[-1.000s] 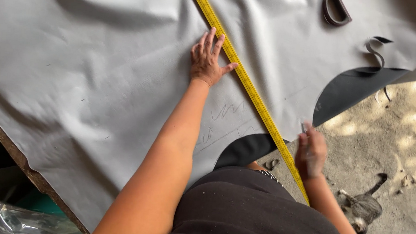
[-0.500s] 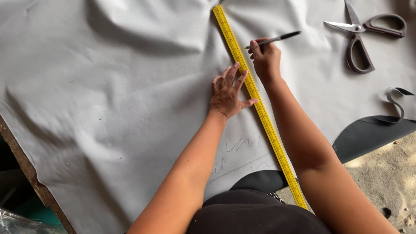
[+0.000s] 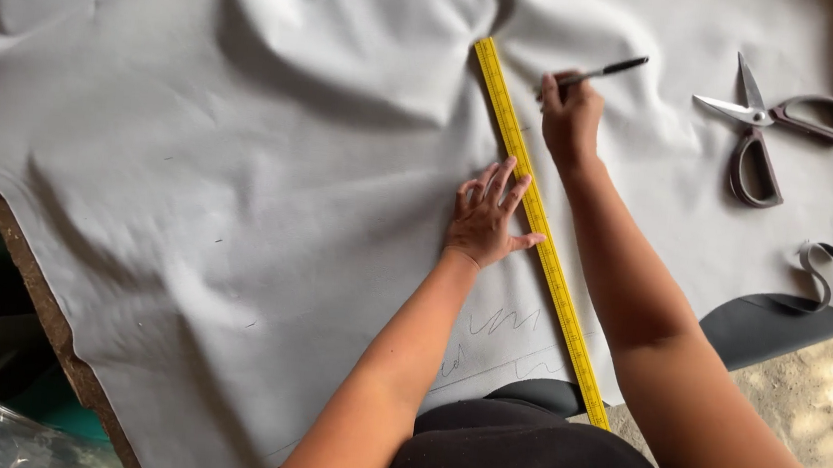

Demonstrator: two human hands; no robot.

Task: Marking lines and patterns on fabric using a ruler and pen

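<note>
The yellow ruler [image 3: 538, 220] lies flat on the grey sheet [image 3: 241, 179], its long axis running from the upper middle of the frame down to the lower right of centre, where its near end reaches the sheet's edge by the person's dark top.

The left hand [image 3: 486, 220] rests just left of the ruler at about its middle, fingers spread and flat, with the thumb touching the ruler's left edge.

The right hand [image 3: 569, 117] sits just right of the ruler near its far end, its grip pinched on a dark pen [image 3: 606, 72] whose free end points toward the upper right. So the pen hand is nearer the ruler's top end, the flat hand nearer its middle.

Scissors [image 3: 772, 130] lie well apart at the upper right, blades shut. A curled grey offcut [image 3: 815, 269] lies below them.
</note>
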